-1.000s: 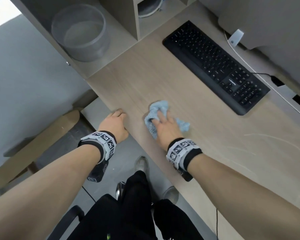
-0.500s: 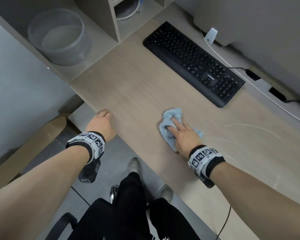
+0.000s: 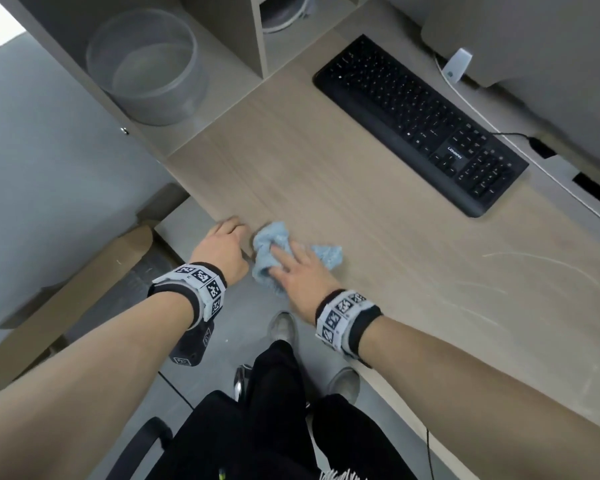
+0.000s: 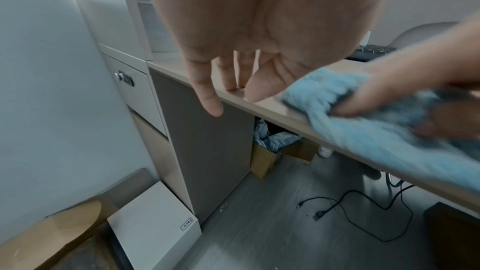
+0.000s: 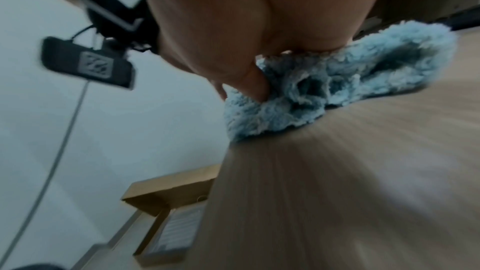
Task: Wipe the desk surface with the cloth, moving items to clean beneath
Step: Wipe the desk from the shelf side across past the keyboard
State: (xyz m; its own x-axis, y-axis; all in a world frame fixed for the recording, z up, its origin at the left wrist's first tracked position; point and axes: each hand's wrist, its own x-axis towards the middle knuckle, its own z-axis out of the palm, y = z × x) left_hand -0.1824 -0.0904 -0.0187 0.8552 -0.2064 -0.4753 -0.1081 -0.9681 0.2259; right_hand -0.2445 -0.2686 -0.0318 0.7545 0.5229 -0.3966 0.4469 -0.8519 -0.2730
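Cloth [image 3: 269,252], bunched under the right hand's [image 3: 300,271] curled fingers, is hanging off the desk's [image 3: 326,174] near edge; it could get dragged off. Left hand [image 3: 222,251] is rested slack, nothing held.

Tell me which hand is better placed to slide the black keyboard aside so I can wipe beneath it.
Left, probably. The left hand holds nothing and only rests its fingers on the edge of the light wood desk, while the right hand grips the fluffy blue cloth. The black keyboard lies farther back, to the right.
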